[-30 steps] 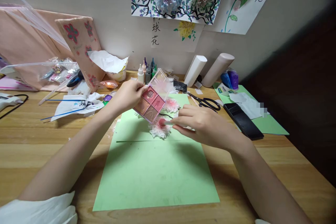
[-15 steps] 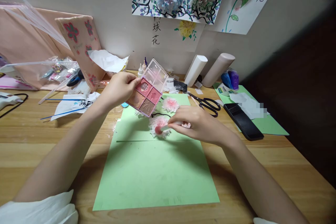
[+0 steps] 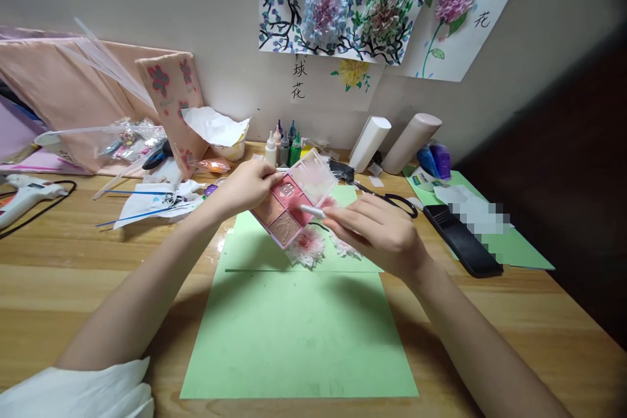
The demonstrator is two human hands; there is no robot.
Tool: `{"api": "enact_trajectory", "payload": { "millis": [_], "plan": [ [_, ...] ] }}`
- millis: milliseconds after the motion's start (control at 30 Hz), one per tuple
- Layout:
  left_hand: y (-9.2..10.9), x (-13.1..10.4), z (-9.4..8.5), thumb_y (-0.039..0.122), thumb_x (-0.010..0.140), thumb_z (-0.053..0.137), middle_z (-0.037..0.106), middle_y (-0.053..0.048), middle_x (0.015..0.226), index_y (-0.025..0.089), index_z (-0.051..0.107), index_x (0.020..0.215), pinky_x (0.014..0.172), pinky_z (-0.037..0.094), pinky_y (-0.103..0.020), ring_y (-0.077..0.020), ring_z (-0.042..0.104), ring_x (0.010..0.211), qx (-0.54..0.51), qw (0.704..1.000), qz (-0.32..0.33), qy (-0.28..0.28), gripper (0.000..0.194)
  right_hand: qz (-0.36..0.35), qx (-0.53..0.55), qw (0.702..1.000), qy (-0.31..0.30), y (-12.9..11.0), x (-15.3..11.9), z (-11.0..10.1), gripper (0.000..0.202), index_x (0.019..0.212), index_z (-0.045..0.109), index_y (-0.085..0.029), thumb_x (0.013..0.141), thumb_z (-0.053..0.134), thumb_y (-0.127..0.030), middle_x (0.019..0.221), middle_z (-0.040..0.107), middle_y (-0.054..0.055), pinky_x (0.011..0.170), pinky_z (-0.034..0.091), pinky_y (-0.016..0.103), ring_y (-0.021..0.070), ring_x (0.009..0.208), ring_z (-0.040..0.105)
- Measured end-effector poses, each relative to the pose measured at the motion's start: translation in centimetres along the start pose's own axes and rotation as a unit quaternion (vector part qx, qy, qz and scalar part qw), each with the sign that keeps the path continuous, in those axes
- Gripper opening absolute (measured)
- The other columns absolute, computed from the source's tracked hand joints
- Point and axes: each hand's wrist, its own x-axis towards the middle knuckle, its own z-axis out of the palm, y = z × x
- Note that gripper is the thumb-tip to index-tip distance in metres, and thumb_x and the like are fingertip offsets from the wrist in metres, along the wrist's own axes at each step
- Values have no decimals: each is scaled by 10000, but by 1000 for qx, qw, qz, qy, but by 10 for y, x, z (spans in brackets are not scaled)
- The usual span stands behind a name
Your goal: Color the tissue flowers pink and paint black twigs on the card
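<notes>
While the left hand point(image 3: 249, 187) grips an open makeup palette point(image 3: 285, 227), the right hand point(image 3: 379, 230) pinches a brush point(image 3: 313, 211) over it, near a pink-and-white flower point(image 3: 307, 248).

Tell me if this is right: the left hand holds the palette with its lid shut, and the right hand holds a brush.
Wrong about the lid: the head view shows it open. The left hand does hold the palette, and the right hand does hold a brush.
</notes>
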Motion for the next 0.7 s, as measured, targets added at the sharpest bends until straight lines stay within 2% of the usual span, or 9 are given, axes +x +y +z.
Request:
{"api": "enact_trajectory", "payload": {
  "millis": [100,300,367,500,700],
  "plan": [
    [0,0,-1,312,811,401,451,-7,585,158,426,562,537,267,-247,-124,395,569,11,1000,5,11,293,-27,-12,998,-56,-2,-1,-1,108,840,640,-139,846,540,-181,609,587,17,586,404,249,121,587,493],
    [-4,3,2,304,807,422,520,-26,618,148,497,591,533,279,-245,-138,445,589,29,1000,-6,5,277,-34,2,989,-142,-2,2,-11,213,736,624,-154,881,471,-183,583,521,10,546,359,244,116,573,456],
    [-3,2,6,301,812,423,518,-26,596,145,507,585,521,274,-245,-135,440,564,44,999,-8,-2,288,-29,4,991,-134,-1,3,-13,202,729,623,-154,875,485,-184,581,527,11,544,361,246,117,571,456],
    [3,1,10,294,819,422,470,-12,548,146,489,556,502,258,-241,-124,404,539,55,998,6,-19,310,-17,-19,998,-65,-2,4,-13,143,805,628,-153,869,505,-191,601,564,17,572,380,254,121,584,465],
    [-1,1,8,317,823,417,546,-23,609,133,566,624,519,267,-238,-129,440,569,20,999,31,1,309,-56,-22,994,-92,-8,2,-7,149,799,632,-144,866,503,-172,588,539,8,550,357,252,119,571,447]
  ]
}}
